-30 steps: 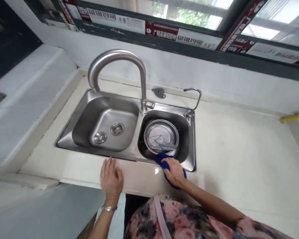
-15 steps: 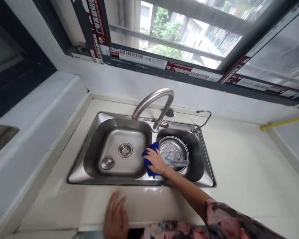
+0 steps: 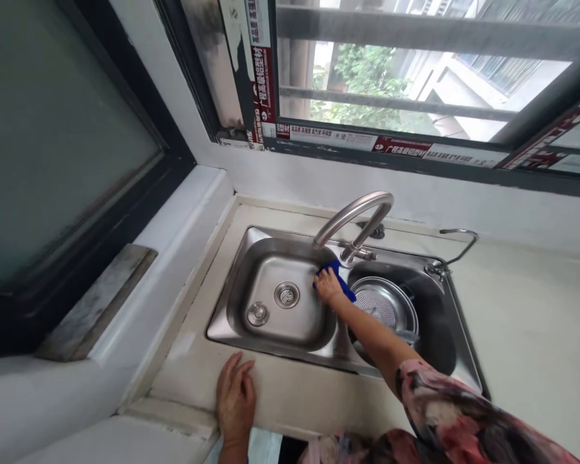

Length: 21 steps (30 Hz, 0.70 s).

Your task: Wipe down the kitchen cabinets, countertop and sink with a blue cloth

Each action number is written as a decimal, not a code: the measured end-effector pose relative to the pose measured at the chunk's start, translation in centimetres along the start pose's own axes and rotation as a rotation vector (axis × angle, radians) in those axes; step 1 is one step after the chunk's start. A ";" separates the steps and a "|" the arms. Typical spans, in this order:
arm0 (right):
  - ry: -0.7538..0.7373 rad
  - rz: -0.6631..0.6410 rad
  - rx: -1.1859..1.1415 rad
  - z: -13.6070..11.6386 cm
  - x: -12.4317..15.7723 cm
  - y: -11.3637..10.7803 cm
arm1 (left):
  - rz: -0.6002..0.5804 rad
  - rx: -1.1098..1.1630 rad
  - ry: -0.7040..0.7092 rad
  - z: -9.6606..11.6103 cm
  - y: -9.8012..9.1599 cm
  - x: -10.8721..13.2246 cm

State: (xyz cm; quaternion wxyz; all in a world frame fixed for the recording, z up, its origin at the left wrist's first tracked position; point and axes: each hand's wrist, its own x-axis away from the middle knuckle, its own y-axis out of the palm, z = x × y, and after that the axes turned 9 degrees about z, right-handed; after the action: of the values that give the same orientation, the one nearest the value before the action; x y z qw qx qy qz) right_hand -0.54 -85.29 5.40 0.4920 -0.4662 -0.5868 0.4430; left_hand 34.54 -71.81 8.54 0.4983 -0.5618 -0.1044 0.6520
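Note:
My right hand (image 3: pixel 327 285) presses a blue cloth (image 3: pixel 341 281) against the divider between the two basins, close to the faucet base. The cloth drapes over the divider towards the right basin. My left hand (image 3: pixel 236 386) rests on the counter's front edge with its fingers apart and nothing in it. The steel double sink (image 3: pixel 283 348) has a drain (image 3: pixel 287 294) and a round steel stopper (image 3: pixel 258 313) in its left basin. A round steel strainer (image 3: pixel 384 303) sits in the right basin, partly hidden by my right forearm.
A curved faucet (image 3: pixel 360 206) arches over the left basin. A thin bent spout (image 3: pixel 464 248) stands at the sink's back right corner, and a dark scrubber (image 3: pixel 377 231) lies behind the faucet. A flat board (image 3: pixel 99 303) lies on the left ledge below the window frame.
My right hand has moved the blue cloth along the divider from its front part towards the faucet. My left hand stays at the counter edge. The view has turned left.

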 end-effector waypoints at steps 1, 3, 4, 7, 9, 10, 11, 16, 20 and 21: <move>-0.007 -0.049 -0.010 -1.8 0.7 1.3 | 0.001 0.000 -0.020 0.1 0.0 0.0; -0.045 -0.149 -0.043 -5.3 2.4 4.1 | -0.015 -0.002 -0.045 0.3 -0.2 0.0; -0.073 -0.193 -0.066 -6.7 3.3 5.4 | -0.025 -0.002 -0.052 0.3 -0.3 0.0; -0.171 -0.273 -0.150 -8.5 4.7 8.0 | -0.053 -0.002 -0.073 0.5 -0.5 0.2; -0.211 -0.284 -0.197 -7.3 4.0 8.6 | -0.071 -0.007 -0.083 0.6 -0.6 0.3; -0.214 -0.280 -0.209 -6.1 3.1 8.7 | -0.083 -0.013 -0.090 0.6 -0.6 0.4; -0.203 -0.270 -0.212 -4.9 1.8 8.6 | -0.096 -0.018 -0.097 0.6 -0.7 0.4; 0.002 -0.185 -0.136 -0.7 -7.2 8.4 | -0.114 -0.044 -0.082 0.5 -0.7 0.6; 0.181 -0.078 -0.115 -2.8 -13.2 9.0 | -0.150 -0.074 -0.078 0.2 -0.9 1.3; 0.225 -0.049 -0.116 -3.9 -14.4 9.3 | -0.169 -0.081 -0.083 0.2 -1.0 1.5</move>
State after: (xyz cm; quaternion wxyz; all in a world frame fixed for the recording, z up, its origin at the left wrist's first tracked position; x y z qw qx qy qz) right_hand 5.49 -97.59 -5.56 0.5377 -0.5262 -0.5635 0.3411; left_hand 35.13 -70.06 8.34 0.5236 -0.5434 -0.1981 0.6256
